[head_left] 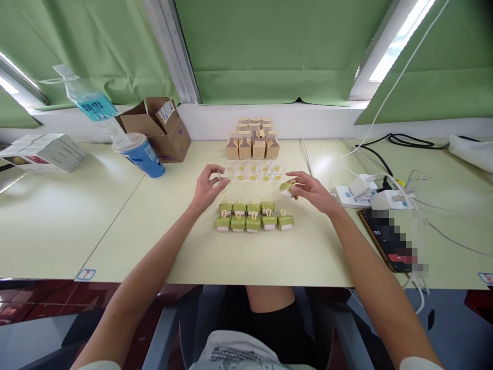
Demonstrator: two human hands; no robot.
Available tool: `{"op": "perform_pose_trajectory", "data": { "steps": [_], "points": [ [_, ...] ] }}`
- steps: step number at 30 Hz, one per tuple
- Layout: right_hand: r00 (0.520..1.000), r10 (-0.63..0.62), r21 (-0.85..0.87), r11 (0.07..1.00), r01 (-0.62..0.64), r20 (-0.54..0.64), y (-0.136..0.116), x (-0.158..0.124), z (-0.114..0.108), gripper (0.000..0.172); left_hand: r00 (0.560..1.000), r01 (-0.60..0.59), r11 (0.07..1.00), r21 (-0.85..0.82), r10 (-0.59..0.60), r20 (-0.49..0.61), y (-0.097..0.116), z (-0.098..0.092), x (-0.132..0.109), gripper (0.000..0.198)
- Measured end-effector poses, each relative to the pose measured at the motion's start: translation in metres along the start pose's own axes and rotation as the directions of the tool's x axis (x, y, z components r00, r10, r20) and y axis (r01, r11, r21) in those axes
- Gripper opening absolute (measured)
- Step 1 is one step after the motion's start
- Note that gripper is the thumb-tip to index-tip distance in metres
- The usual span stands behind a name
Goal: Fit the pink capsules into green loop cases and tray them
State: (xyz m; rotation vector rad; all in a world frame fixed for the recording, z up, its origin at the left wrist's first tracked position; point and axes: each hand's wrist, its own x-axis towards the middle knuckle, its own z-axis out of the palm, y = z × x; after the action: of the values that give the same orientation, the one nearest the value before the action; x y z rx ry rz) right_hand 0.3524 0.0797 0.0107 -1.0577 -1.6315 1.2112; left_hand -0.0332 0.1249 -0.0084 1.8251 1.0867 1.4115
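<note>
My right hand pinches a small green-and-white case with a loop on top, holding it just above the table. Across from it, my left hand has thumb and fingers closed around a small clear plastic piece, whose exact shape is hard to make out. Between the hands stand two rows of clear plastic boxes with yellow marks. Closer to me, several matching green-and-white cases sit in two rows with their loops up.
Small open cardboard boxes stand by the wall. A larger carton, a blue cup and a tilted bottle are at left, beside white boxes. At right lie a power strip, cables and a phone.
</note>
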Motion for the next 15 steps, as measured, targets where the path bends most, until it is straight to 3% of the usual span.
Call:
{"op": "perform_pose_trajectory", "data": {
  "steps": [3, 5, 9, 15],
  "points": [
    [0.964, -0.19, 0.097, 0.973, 0.21, -0.186, -0.006, 0.001, 0.022, 0.058, 0.991, -0.104, 0.995, 0.001, 0.104, 0.082, 0.028, 0.014, -0.013, 0.047],
    [0.933, -0.284, 0.097, 0.945, 0.311, -0.221, -0.011, -0.002, 0.044, 0.056, 0.973, -0.19, 0.98, 0.055, 0.18, 0.145, 0.043, 0.024, -0.023, 0.051],
    [0.899, -0.407, 0.01, 0.91, 0.414, -0.164, -0.02, -0.011, 0.08, 0.05, 0.925, -0.31, 0.944, 0.111, 0.272, 0.265, 0.061, 0.038, -0.04, 0.052],
    [0.878, -0.466, -0.084, 0.884, 0.459, -0.108, -0.02, -0.018, 0.093, 0.042, 0.903, -0.356, 0.929, 0.1, 0.315, 0.291, 0.072, 0.043, -0.047, 0.053]
  ]
}}
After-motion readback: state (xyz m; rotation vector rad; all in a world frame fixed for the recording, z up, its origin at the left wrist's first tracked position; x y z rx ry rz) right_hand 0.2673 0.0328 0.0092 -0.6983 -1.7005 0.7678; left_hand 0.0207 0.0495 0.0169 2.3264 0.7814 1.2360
